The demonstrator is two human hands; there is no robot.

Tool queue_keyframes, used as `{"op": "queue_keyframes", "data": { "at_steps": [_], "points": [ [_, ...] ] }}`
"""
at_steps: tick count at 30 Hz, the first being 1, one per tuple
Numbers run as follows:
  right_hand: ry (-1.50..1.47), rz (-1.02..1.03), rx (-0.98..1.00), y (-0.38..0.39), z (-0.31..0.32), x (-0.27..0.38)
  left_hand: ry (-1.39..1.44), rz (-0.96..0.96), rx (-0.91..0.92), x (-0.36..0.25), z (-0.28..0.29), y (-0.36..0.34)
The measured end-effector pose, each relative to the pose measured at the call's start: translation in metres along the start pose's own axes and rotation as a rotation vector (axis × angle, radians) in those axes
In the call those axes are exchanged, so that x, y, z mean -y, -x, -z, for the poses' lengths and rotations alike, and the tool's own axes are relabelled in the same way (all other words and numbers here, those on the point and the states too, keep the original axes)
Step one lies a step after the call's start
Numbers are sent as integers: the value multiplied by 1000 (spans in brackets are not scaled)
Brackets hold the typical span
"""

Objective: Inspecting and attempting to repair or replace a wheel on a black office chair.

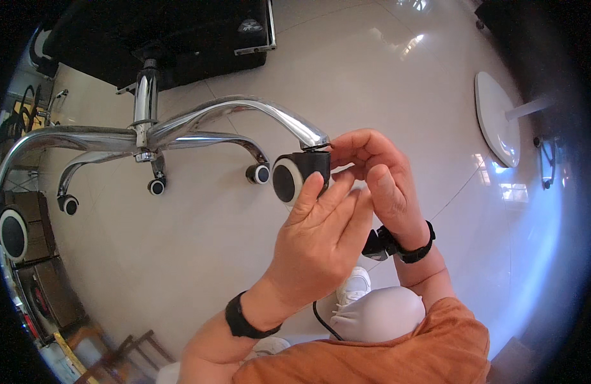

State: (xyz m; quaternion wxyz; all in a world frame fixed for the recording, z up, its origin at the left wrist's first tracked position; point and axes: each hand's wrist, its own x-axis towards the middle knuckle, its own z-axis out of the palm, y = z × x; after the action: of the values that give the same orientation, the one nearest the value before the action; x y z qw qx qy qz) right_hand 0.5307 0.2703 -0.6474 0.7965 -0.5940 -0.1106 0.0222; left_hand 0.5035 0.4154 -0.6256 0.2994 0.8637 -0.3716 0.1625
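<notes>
A chrome five-star office chair base [241,105] lies tilted in front of me, one arm of it reaching toward my hands. At that arm's end is a caster wheel [287,180] with a black housing and a white rim. My left hand [318,240] is closed on the caster, its thumb against the front of the housing and its fingers at the right side. From the right, my right hand [388,185] curls its fingers against the housing just under the chrome tip. Its thumb stands off the caster. Some right fingertips are hidden behind the caster and left fingers.
The black chair seat [161,38] is at the upper left, joined by a chrome column [145,96]. Other casters [14,233] show at the left. A white round pedestal base [497,118] stands right on the glossy tiled floor [199,275]. Wooden furniture [126,358] sits lower left.
</notes>
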Motion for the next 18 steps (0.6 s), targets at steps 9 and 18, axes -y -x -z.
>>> {"op": "queue_keyframes", "data": {
  "at_steps": [9, 18],
  "points": [
    [-926, -518, 158, -3, -28, -26, 552, 646, -385, 30, 22, 32],
    [-219, -86, -296, 6, 25, -37, -260, 126, 68, -5, 4, -5]
  ]
}}
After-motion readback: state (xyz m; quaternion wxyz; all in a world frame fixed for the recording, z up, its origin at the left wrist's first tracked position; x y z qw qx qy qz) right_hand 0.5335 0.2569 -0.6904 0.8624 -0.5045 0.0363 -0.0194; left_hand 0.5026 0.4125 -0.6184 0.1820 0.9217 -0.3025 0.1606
